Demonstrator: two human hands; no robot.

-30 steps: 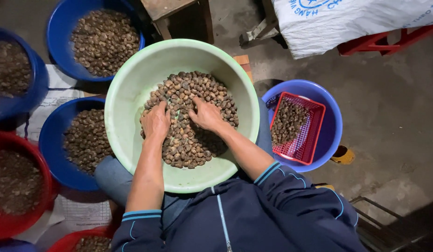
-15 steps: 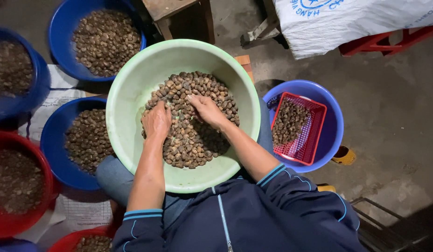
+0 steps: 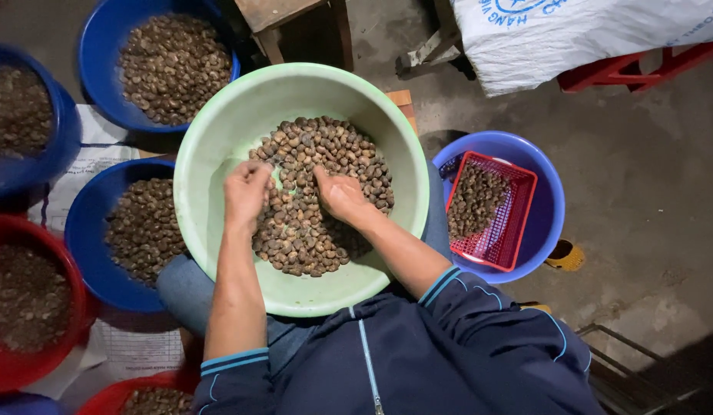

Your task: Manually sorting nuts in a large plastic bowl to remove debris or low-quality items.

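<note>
The green basin (image 3: 210, 131) is smooth, glossy plastic; the brown nuts (image 3: 310, 223) look matt and rough; the concrete floor (image 3: 641, 192) is coarse.

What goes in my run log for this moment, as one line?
left hand: curled at nut pile's left edge | right hand: on nuts | green basin: on lap | blue bowls: left
</note>
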